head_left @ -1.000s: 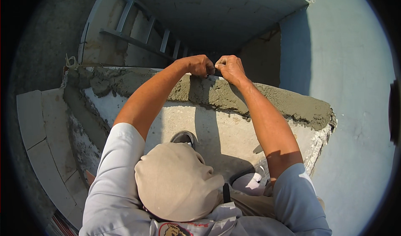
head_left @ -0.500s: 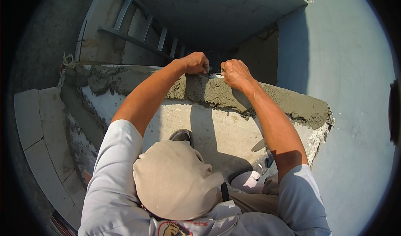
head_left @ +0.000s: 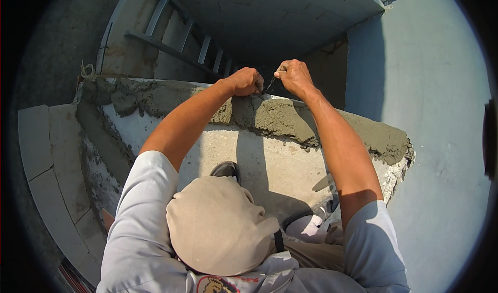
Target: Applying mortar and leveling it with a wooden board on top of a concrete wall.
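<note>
Both my hands are raised over the far edge of a low wall topped with wet grey mortar. A thin, dark, twisted strand, like wire or cord, runs between them. My right hand is closed in a pinch on its upper end. My left hand is curled shut at the lower end, close above the mortar. Its fingertips are partly hidden, so what they grip is not clear.
A metal ladder leans in the shadowed recess beyond the wall. Pale blocks border the left side; a smooth bluish wall rises at right. A grey blade-like piece lies partly behind my right forearm. A shoe stands below.
My right hand has moved slightly up and away from the mortar, and the dark strand now shows between my hands. My left hand has stayed nearly in place, still curled.
</note>
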A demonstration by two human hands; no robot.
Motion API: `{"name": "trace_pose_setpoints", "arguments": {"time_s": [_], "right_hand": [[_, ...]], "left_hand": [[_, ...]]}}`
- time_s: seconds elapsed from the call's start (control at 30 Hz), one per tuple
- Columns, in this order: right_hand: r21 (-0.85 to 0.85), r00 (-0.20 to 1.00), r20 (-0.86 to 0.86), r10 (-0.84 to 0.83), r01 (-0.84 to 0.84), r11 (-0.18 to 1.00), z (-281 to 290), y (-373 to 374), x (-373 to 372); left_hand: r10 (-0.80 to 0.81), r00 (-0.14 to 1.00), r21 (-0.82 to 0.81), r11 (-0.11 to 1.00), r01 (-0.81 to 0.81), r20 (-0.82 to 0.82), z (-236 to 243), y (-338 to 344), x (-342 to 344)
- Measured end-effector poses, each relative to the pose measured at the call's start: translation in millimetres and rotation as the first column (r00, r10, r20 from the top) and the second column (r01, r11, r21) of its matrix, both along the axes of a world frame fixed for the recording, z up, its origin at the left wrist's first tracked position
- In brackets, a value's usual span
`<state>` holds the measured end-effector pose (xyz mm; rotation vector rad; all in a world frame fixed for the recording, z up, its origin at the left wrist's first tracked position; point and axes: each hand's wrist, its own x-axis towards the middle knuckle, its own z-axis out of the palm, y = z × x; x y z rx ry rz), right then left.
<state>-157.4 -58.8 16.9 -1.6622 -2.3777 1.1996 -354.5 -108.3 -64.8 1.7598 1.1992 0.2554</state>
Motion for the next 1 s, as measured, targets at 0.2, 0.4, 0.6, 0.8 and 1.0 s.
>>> {"name": "trace_pose_setpoints", "arguments": {"time_s": [0.2, 0.4, 0.6, 0.8, 1.0], "right_hand": [[0.329, 0.984, 0.109, -0.143, 0.100, 0.939, -22.5, -11.1, 12.7], [0.500, 0.754, 0.426, 0.500, -0.657, 0.565, 6.9, -32.9, -2.4], [0.422, 0.599, 0.636, 0.487, -0.798, 0.430, 19.1, -35.5, -8.5], [0.609, 0.703, 0.521, 0.484, -0.703, 0.367, 21.9, -41.0, -10.1], [0.668, 0.704, 0.548, 0.452, -0.693, 0.271, 10.6, -52.1, -5.9]], "left_hand": [[-0.064, 0.997, 0.066, 0.996, 0.067, -0.038, 5.5, -0.2, 6.7], [-0.065, 0.991, 0.143, 0.986, 0.081, -0.115, 3.7, -4.2, 1.8], [-0.023, 0.978, 0.150, 0.987, 0.056, -0.209, 12.2, -6.3, 9.0], [0.062, 0.985, 0.175, 0.984, -0.033, -0.161, 10.9, -8.5, 7.8], [0.062, 0.983, 0.127, 0.991, -0.040, -0.170, 3.6, -5.0, 8.0]]}}
